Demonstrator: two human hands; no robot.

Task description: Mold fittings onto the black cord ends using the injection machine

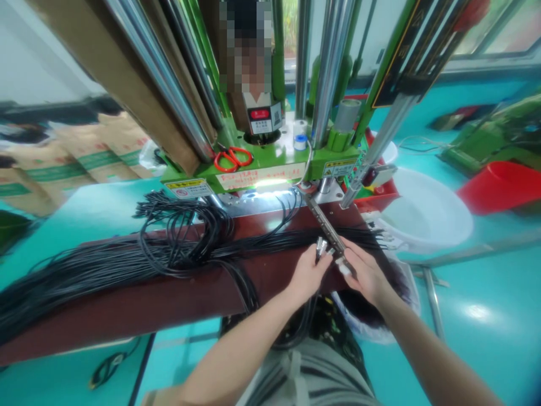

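Note:
My left hand (307, 272) is closed around several cable ends with silvery metal connectors (321, 246); their black cables drop below the hand toward my lap. My right hand (364, 272) is closed at the near end of a long metal mold bar (324, 224), which slants from the machine toward me. A small whitish piece (343, 267) shows by the right fingertips; its kind is too blurred to tell. Beneath the bar, a thick bundle of black cables (270, 242) runs across the brown table (169, 313), with a coiled bunch (186, 231) lying on top.
A green press machine (262, 175) with upright steel columns stands ahead. On its ledge lie red-handled scissors (228, 160) and a blue-and-white tape roll (300, 142). To the right are a white basin (426, 208) and a red bucket (502, 186). Paper sacks (54, 158) stand at left.

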